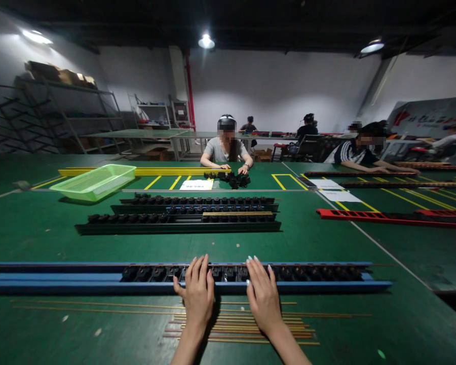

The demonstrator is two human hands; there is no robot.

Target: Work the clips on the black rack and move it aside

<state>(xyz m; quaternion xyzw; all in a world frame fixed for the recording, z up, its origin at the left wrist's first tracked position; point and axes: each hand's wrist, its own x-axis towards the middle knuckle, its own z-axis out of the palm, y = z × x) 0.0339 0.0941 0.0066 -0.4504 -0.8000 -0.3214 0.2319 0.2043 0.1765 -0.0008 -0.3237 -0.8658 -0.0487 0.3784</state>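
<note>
The left hand (197, 295) and right hand (264, 299) lie side by side across a long blue-edged rail (61, 284), which holds a row of black clips (300, 274) and sits on a green work mat (41, 334); the fingers of both hands are extended and slightly spread, not visibly closed on anything; their tips reach over the rail among the clips, though the angle makes it hard to tell whether they press on them; thin brass-coloured rods (243, 329) lie loose on the mat beneath the palms and wrists; a black clip rack (175, 225) lies beyond the rail; a green plastic basket (93, 182) stands further left; a co-worker (226, 149) sits across the table, hands resting near a cluster of black parts (228, 178).
</note>
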